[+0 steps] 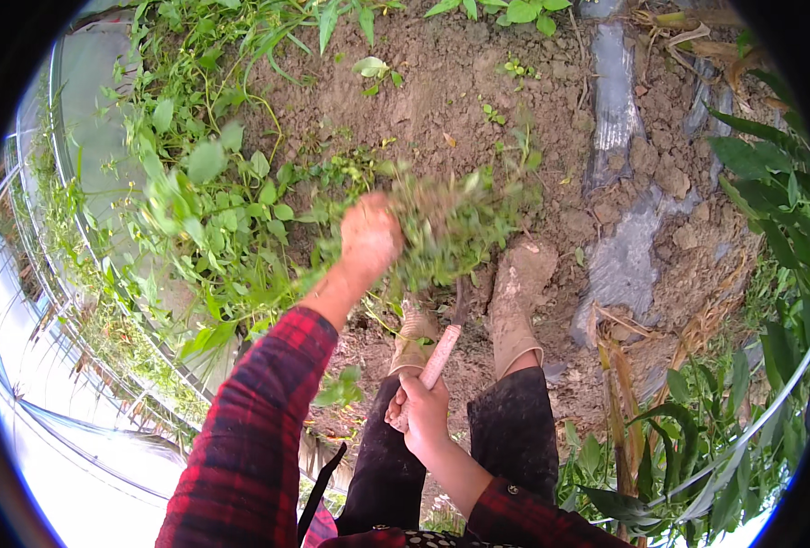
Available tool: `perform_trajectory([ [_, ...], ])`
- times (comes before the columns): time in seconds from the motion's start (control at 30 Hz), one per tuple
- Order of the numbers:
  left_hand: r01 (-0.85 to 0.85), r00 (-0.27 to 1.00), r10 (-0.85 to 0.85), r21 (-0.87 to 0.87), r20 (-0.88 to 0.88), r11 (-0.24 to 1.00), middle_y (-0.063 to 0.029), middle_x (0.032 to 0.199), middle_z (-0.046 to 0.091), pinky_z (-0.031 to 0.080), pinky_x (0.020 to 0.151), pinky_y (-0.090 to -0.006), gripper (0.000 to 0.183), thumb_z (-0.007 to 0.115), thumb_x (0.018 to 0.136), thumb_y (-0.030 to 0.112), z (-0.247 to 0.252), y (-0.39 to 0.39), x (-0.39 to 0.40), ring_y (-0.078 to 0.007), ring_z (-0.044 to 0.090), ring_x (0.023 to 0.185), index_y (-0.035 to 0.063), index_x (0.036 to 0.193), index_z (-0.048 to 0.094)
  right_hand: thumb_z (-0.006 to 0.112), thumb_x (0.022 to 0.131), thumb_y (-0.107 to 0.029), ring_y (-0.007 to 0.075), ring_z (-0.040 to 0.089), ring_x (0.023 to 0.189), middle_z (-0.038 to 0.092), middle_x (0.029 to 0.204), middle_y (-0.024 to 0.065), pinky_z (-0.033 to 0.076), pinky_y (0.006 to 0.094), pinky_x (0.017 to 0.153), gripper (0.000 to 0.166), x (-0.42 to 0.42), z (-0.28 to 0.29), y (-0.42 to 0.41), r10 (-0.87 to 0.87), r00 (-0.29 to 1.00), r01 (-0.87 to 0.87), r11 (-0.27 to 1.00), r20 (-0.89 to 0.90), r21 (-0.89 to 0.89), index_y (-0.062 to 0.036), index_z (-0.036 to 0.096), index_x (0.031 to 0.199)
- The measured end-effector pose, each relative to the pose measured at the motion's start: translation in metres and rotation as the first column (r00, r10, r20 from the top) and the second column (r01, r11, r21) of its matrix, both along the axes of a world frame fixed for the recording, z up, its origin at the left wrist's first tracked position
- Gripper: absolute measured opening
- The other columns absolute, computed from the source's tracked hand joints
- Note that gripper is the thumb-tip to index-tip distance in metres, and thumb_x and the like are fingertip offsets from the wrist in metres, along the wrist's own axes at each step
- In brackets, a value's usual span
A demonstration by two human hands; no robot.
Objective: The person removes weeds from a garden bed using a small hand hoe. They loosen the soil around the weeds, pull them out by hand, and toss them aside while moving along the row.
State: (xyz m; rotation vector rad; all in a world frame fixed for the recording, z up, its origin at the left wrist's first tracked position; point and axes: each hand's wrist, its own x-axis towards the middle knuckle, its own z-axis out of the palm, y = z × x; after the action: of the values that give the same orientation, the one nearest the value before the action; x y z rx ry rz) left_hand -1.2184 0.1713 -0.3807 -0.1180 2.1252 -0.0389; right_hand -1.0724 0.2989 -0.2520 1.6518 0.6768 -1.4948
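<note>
My left hand (372,234) is closed in a fist around a bunch of green weeds (456,219). Motion blurs both the hand and the bunch, whose leafy stems spread to the right just above my boots. Lower down, my right hand (424,414) grips a pale tool handle (440,357) that points up and away from me. Beyond the handle's end shows a dark, narrow piece (461,301), perhaps the tool's blade, partly hidden by leaves. Rooted leafy weeds (233,226) grow thickly to the left of my left hand.
Two mud-caked boots (520,294) stand on bare brown soil (432,89). Torn plastic mulch film (620,260) lies in the dirt at right, near dry stalks (610,404). Tall leafy plants (679,438) line the right side. Clear plastic sheeting (96,103) curves along the left.
</note>
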Motion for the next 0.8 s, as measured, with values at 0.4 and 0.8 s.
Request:
perform_trajectory([
  [0.4, -0.615, 0.783, 0.531, -0.278, -0.324, 0.738, -0.0105, 0.109, 0.059, 0.047, 0.082, -0.0368, 0.028, 0.057, 0.078, 0.022, -0.064, -0.091, -0.083, -0.0261, 0.058, 0.098, 0.0063, 0.101, 0.062, 0.052, 0.08, -0.006, 0.0155, 0.042, 0.034, 0.042, 0.054, 0.0044, 0.038, 0.031, 0.032, 0.01, 0.013, -0.005, 0.0, 0.002, 0.998, -0.001, 1.0, -0.064, 0.012, -0.0037, 0.043, 0.085],
  [0.8, -0.386, 0.922, 0.366, -0.367, -0.127, 0.846, -0.004, 0.106, 0.061, 0.047, 0.077, -0.0314, 0.027, 0.063, 0.071, 0.017, -0.121, -0.163, -0.063, -0.0207, 0.058, 0.099, 0.0099, 0.097, 0.064, 0.051, 0.08, -0.006, 0.0143, 0.042, 0.034, 0.043, 0.055, 0.0041, 0.039, 0.0295, 0.032, 0.013, 0.011, 0.002, -0.001, -0.014, 0.998, 0.01, 0.997, -0.054, -0.07, -0.0037, 0.044, 0.091],
])
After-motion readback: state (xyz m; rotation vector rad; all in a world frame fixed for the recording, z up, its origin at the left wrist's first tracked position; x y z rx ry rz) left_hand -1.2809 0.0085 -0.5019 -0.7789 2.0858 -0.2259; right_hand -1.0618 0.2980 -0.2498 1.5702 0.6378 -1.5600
